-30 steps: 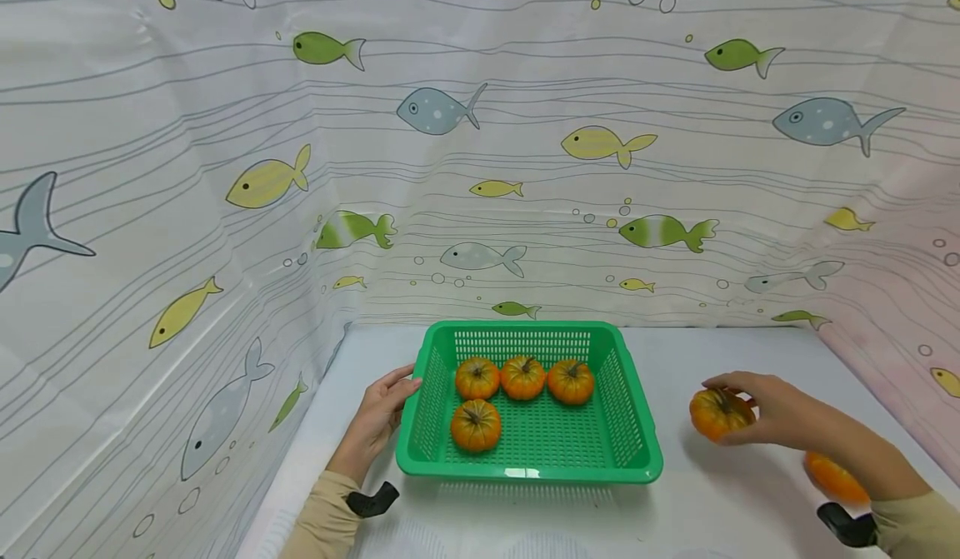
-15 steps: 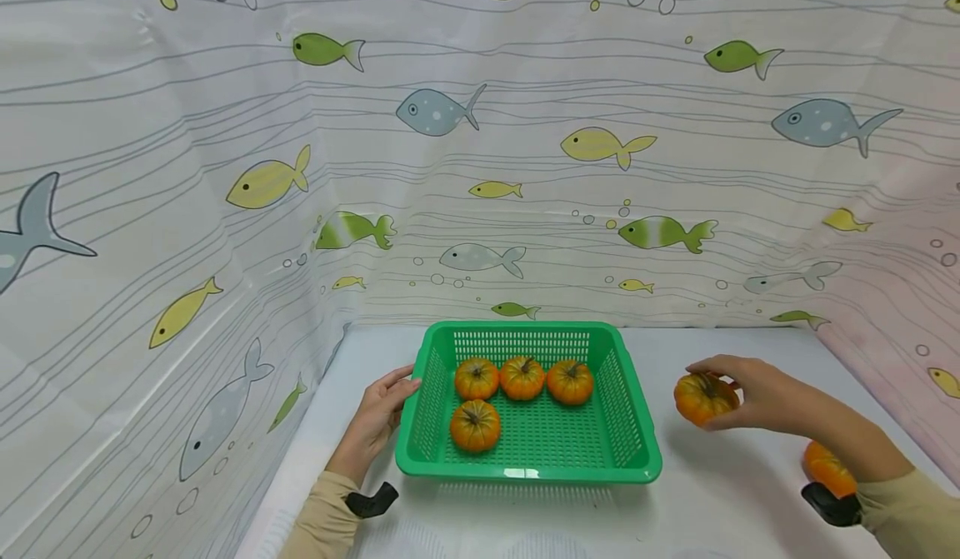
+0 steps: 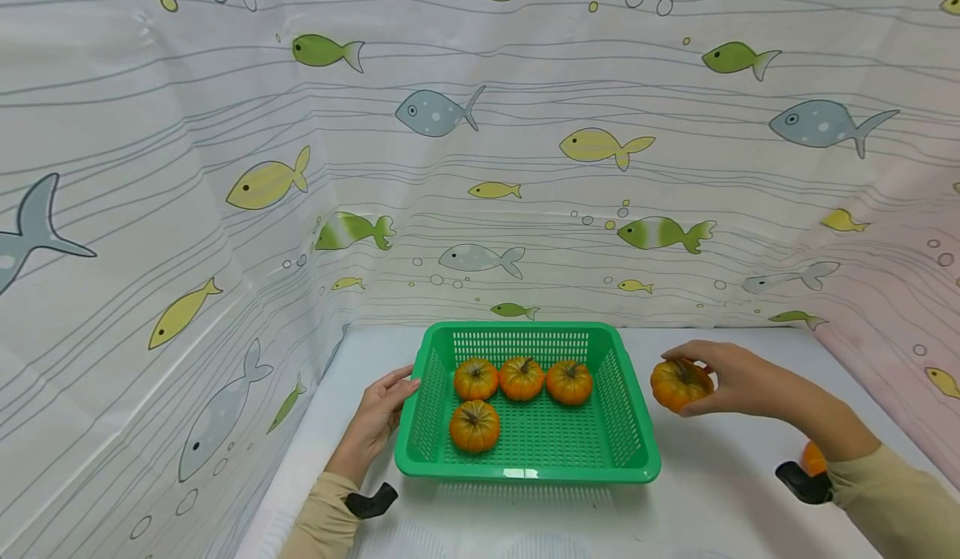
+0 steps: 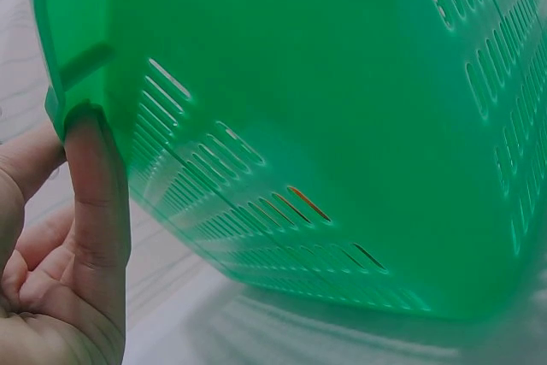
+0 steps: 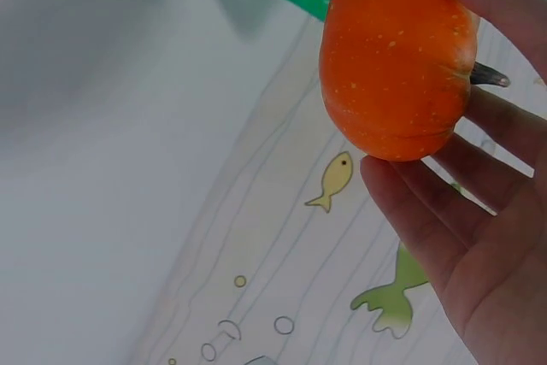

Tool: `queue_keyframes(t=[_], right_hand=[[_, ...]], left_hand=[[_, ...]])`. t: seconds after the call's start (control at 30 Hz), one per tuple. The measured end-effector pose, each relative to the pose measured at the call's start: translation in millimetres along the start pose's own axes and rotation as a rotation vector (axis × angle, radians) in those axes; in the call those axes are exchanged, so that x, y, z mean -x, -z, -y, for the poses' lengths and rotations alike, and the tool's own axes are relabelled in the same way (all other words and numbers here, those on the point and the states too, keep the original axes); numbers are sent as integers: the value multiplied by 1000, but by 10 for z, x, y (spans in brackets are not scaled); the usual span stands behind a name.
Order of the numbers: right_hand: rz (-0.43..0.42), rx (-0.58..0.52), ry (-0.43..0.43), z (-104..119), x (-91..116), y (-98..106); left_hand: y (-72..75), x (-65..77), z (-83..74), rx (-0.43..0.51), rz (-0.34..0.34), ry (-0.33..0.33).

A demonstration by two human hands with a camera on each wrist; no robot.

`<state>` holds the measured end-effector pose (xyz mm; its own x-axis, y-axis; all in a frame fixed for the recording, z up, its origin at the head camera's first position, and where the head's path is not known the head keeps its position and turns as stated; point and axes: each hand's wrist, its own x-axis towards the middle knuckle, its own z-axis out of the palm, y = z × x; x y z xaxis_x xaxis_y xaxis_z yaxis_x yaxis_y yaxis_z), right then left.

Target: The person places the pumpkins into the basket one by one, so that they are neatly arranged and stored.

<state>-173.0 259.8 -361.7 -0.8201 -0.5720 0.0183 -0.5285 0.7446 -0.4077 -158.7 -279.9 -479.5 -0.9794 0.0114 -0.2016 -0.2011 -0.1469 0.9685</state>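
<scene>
A green plastic basket (image 3: 525,474) with slotted walls stands in the middle of the table, several small orange pumpkins (image 3: 475,426) inside it. My left hand (image 3: 372,419) grips the basket's left rim; in the left wrist view, thumb and fingers pinch the edge. Just beyond the basket's right side, my right hand (image 3: 738,380) holds another small pumpkin (image 3: 681,385) above the table. The right wrist view shows this pumpkin (image 5: 393,57) between thumb and fingertips, its dark stem turned toward the palm.
One more pumpkin (image 3: 813,459) lies on the white table (image 3: 705,492) at the right, mostly hidden behind my right forearm. A fish-patterned sheet (image 3: 555,251) encloses the table at the back and both sides.
My right hand has carried its pumpkin left and slightly farther back, closer to the basket's right rim. The left hand and the basket have stayed in place.
</scene>
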Motion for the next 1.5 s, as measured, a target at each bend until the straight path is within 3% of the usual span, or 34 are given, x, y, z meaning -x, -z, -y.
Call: queue_keyframes(t=[0.83, 1.5], right_hand=[[77, -8, 64, 388, -424, -42], [157, 22, 162, 672, -809, -257]], left_hand=[[2, 4, 7, 10, 7, -6], [16, 9, 12, -9, 18, -16]])
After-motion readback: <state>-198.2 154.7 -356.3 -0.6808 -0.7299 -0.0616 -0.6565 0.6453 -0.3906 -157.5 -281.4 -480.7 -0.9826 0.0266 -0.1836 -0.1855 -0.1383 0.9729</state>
